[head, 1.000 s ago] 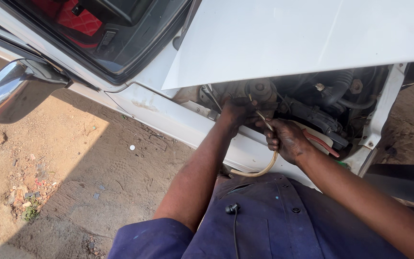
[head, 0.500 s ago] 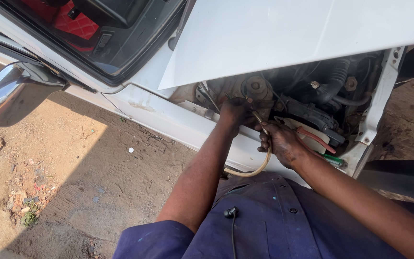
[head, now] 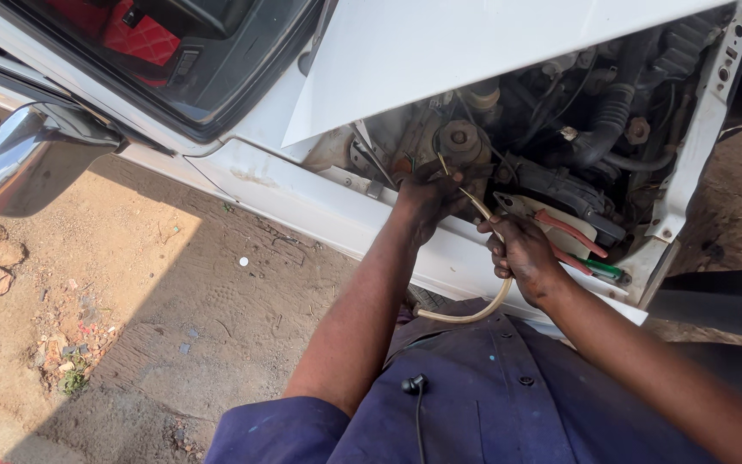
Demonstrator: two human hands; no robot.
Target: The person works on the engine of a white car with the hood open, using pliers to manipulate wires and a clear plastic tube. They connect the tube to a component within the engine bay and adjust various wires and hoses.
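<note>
I lean over the open engine bay [head: 577, 129] of a white car. My left hand [head: 427, 196] reaches in and pinches the upper end of a thin tan hose [head: 474, 314] just below a round metal cap [head: 457, 139]. My right hand [head: 521, 253] grips the same hose lower down, near the fender edge. From there the hose loops down and back toward my chest. Pliers with red handles [head: 573, 232] lie on a part just right of my right hand.
The raised white hood [head: 474, 43] overhangs the bay. A chrome side mirror [head: 19, 163] juts out at left above bare dirt ground [head: 173, 309] with stones and litter. The car window [head: 173, 51] shows red seat covers. Black hoses fill the bay's right side.
The view has shifted closer to the engine bay. My left hand stays at the hose's upper end; my right hand has slid slightly along the hose.
</note>
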